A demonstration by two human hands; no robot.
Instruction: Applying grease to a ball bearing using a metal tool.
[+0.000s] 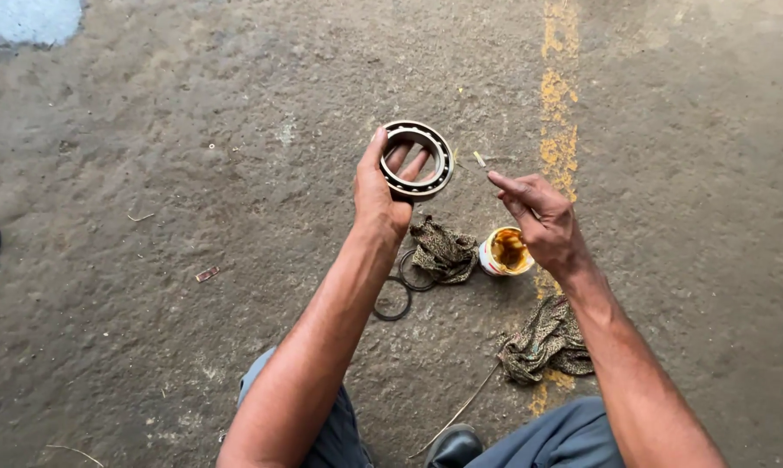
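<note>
One ball bearing [417,159], a steel ring with dark inner and outer races and pale balls showing between them, is held above the concrete floor [149,173] in the head view, the left hand [379,198] grasping it with the thumb on the outer rim and the fingers [406,161] passed through the bore. The right hand [540,218] holds nothing, forefinger extended toward the bearing and remaining fingers loosely curled, just above an open tub of amber grease [506,252]. Two dark thin rings [403,286] and two patterned rags [444,250] lie on the floor below the hands.
</note>
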